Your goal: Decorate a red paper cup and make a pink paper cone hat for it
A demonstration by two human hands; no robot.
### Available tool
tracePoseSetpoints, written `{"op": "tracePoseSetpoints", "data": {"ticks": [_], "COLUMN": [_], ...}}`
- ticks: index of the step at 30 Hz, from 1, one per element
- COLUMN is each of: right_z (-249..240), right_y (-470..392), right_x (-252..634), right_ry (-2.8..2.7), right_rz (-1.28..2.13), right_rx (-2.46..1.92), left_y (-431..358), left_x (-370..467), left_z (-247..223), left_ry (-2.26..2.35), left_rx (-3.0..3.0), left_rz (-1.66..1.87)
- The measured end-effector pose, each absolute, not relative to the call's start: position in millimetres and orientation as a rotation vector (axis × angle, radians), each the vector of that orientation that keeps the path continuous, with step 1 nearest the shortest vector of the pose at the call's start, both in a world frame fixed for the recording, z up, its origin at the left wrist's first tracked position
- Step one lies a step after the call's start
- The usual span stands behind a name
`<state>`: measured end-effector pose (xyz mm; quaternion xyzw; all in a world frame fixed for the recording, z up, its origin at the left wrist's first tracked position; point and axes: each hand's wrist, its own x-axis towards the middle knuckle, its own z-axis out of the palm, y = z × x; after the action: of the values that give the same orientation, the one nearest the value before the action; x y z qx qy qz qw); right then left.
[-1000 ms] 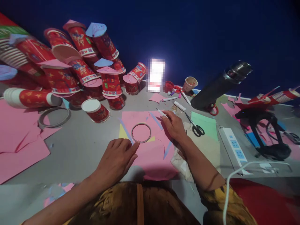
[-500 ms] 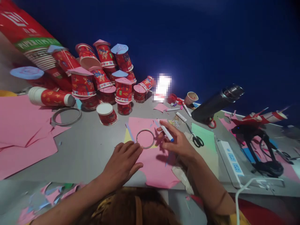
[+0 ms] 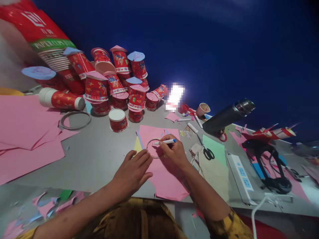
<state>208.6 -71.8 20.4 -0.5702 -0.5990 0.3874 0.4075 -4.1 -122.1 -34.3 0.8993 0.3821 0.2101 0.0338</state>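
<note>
A pink paper sheet (image 3: 164, 179) lies in front of me with a thin grey ring (image 3: 147, 146) flat on it. My left hand (image 3: 133, 169) rests palm down, fingers spread, its fingertips at the ring's lower left edge. Pinched in my right hand (image 3: 173, 151) is a white marker (image 3: 164, 142) with a blue end; its tip points left, over the inside of the ring. Whether the tip touches the paper I cannot tell. Blue and yellow paper (image 3: 137, 146) shows under the pink sheet's left edge.
Stacked red paper cups (image 3: 96, 88) stand at the back left, near a larger ring (image 3: 76, 126) and pink sheets (image 3: 27, 122). To the right are black-handled scissors (image 3: 208, 153), green paper (image 3: 214, 147), a dark flask (image 3: 224, 118) and a power strip (image 3: 240, 176).
My right hand has moved left to the ring and turned, and the marker is now pinched with its tip over the ring. My left hand has stayed by the ring. The view has shifted slightly.
</note>
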Motion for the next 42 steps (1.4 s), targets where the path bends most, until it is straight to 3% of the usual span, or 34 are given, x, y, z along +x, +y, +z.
{"op": "tracePoseSetpoints", "data": {"ticks": [7, 14, 20, 27, 34, 42], "right_z": [15.6, 7.0, 25.6, 60.8, 63.9, 47.9], "right_y": [-69.5, -65.6, -63.9, -55.6, -46.3, -42.7], "right_x": [204.5, 211.0, 219.3, 211.2, 214.9, 221.5], "right_ry": [-1.692, -1.925, -2.226, -2.464, -2.484, -2.099], "right_rz": [0.982, 0.677, 0.35, 0.239, 0.537, 1.065], "right_rx": [-1.39, -1.346, -1.679, -2.012, -1.844, -1.535], "left_y": [-121.0, -120.0, -119.9, -119.8, -118.3, -117.0], "left_x": [-4.3, -3.8, -2.9, -2.7, -2.5, -3.2], "left_z": [-36.0, -35.0, -25.5, -17.9, -18.5, -21.4], "left_ry": [1.169, 1.162, 1.158, 1.145, 1.126, 1.08], "left_rx": [2.778, 2.759, 2.749, 2.736, 2.751, 2.755], "left_rz": [0.632, 0.623, 0.57, 0.516, 0.51, 0.558]}}
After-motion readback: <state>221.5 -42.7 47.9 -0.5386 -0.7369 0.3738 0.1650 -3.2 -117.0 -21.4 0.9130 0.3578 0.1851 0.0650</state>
